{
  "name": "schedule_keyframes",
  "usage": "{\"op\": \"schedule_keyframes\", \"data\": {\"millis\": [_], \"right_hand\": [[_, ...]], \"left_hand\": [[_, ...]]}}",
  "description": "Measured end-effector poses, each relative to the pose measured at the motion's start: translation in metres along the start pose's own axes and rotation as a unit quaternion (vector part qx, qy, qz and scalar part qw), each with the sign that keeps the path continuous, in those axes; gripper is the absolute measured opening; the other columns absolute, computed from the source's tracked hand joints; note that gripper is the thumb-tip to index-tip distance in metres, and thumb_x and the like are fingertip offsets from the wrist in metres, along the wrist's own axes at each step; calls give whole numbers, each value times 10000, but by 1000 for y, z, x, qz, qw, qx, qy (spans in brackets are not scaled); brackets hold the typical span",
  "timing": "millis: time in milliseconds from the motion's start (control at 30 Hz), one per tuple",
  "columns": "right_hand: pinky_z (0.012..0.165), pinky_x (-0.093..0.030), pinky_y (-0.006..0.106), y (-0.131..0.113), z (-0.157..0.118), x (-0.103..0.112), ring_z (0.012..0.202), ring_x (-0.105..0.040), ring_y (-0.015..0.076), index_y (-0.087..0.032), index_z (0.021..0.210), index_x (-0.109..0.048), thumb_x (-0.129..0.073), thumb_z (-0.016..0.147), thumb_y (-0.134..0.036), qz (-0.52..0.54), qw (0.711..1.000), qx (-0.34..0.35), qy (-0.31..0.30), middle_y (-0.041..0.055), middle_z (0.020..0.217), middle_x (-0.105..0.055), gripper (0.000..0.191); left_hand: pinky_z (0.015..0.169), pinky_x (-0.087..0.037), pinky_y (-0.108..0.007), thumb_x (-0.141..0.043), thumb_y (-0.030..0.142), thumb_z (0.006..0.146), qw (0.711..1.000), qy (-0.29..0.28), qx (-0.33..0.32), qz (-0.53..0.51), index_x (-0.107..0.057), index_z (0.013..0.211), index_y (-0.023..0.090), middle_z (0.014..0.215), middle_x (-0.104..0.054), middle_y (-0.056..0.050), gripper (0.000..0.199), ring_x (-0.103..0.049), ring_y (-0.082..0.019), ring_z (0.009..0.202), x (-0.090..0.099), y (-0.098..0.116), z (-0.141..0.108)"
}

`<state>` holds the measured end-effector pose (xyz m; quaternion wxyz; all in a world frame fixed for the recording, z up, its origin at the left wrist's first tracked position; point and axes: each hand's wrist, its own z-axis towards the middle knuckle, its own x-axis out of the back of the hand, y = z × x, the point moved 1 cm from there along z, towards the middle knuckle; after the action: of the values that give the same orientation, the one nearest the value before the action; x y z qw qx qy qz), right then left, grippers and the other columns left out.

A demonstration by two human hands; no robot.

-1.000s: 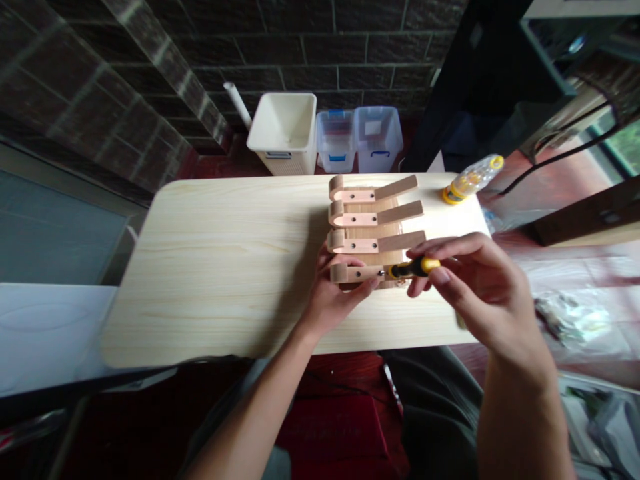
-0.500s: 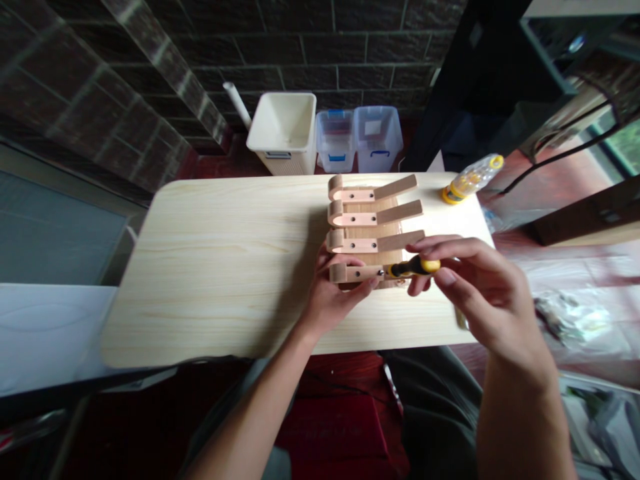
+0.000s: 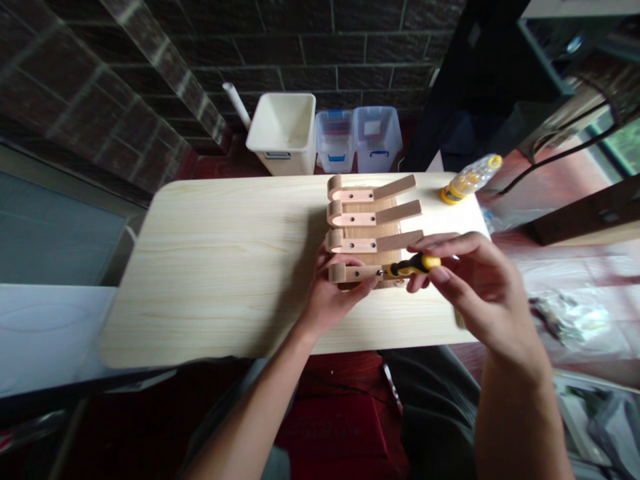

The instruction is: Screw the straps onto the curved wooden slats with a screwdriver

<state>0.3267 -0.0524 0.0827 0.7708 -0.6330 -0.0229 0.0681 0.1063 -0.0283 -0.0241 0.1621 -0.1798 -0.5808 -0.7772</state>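
A wooden rack (image 3: 387, 229) with several curved hooks lies on the pale wooden table (image 3: 220, 267). Dark screws show in the flat parts of the hooks. My left hand (image 3: 334, 297) grips the near end of the rack, its thumb and fingers around the nearest hook (image 3: 367, 272). In my right hand (image 3: 475, 280), the fingers and thumb hold a yellow and black screwdriver (image 3: 413, 265). The screwdriver's tip is at the right-hand screw of that nearest hook.
A clear bottle-shaped case with a yellow base (image 3: 470, 180) stands at the table's back right. Beyond the back edge are a cream bin (image 3: 283, 127) and two clear plastic boxes (image 3: 336, 140). Plastic bags (image 3: 575, 320) lie on the floor to the right.
My right hand has shifted and turned slightly around the screwdriver handle. The rack and my left hand look almost unmoved.
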Motion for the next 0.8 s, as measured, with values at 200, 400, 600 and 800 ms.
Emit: {"op": "schedule_keyframes", "data": {"millis": [200,400,600,800], "right_hand": [[825,-678,324,-3,-2,-5,842,-784,143,-261,1155,-785,-740,1027,-168,-1,1000,-3,-22,55,1269,-755,165],[719,-671,295,3,1,-4,807,-760,131,-262,1131,-767,-777,991,-130,46,999,3,-24,33,1180,-741,192],[745,-675,314,1,0,-6,888,-759,154,-271,1142,-765,-769,996,-133,35,999,3,-26,44,1204,-726,201],[775,-672,322,-3,0,-8,804,-755,122,-279,1188,-781,-724,1033,-137,1,999,8,-44,57,1294,-729,218]], "left_hand": [[1077,-588,-498,-908,436,821,1000,-3,8,1,-743,974,261,1102,-719,-72,284,-672,-328,1261,0,0,0],[1045,-594,-485,-907,462,822,1000,-13,21,11,-747,976,265,1134,-727,-83,296,-679,-325,1240,2,2,0],[1036,-591,-488,-904,463,823,1000,-8,13,9,-744,958,265,1072,-733,-75,288,-686,-320,1201,2,3,1],[979,-608,-467,-884,472,836,999,-29,27,-2,-734,952,257,1010,-752,-72,287,-697,-321,1183,1,2,2]]}}
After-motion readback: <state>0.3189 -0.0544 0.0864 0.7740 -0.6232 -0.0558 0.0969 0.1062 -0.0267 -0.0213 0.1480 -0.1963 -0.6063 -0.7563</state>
